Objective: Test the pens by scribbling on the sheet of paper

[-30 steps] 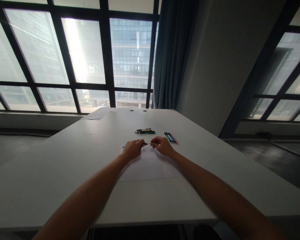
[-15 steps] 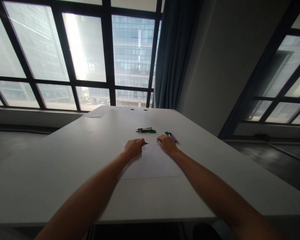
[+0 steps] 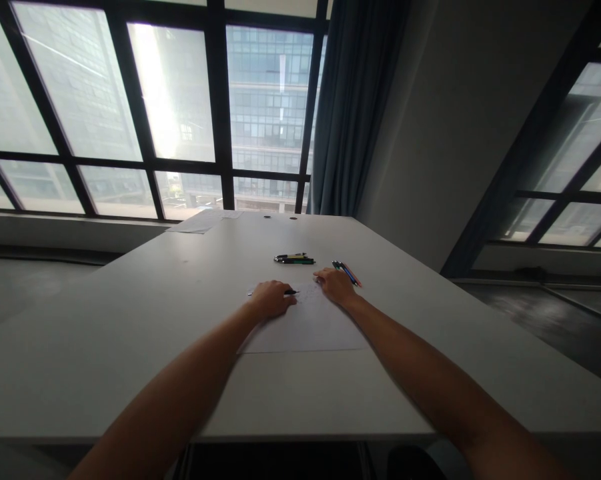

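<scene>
My left hand [image 3: 269, 301] is closed around a dark pen [image 3: 291, 292] whose tip points right, over the top of a white sheet of paper [image 3: 307, 327]. My right hand [image 3: 335, 285] rests at the sheet's top right corner with its fingers curled, and I cannot make out anything in them. Just beyond the right hand lies a small group of coloured pens [image 3: 348, 273]. A second group of pens [image 3: 294, 259] lies farther back on the white table [image 3: 145, 320].
Loose papers [image 3: 200, 222] lie at the table's far left end near the window. A dark curtain [image 3: 347, 107] hangs behind the table. Floor drops away on the right past the table edge.
My right hand let go of the pen's tip end and moved right to the paper's corner. The left hand kept the pen and sank toward the sheet.
</scene>
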